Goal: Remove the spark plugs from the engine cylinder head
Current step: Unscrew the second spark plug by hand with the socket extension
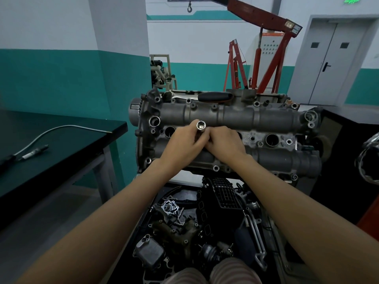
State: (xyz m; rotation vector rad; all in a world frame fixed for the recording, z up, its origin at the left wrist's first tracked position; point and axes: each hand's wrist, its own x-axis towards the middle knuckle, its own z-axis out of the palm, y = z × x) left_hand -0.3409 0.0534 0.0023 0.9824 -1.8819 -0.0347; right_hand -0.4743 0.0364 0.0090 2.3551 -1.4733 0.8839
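Note:
The grey engine cylinder head stands in front of me with open spark plug wells along its middle, one at the left and one at the right. My left hand grips a long silver socket that stands upright over the head, its square drive opening facing up. My right hand rests against it from the right, fingers curled at the socket's lower part. A ratchet wrench with a black handle lies on the far edge of the head. No spark plug shows.
A dark green table at the left holds a bent metal tube. Loose engine parts fill a tray below the head. A red engine hoist stands behind. A black bench is at the right.

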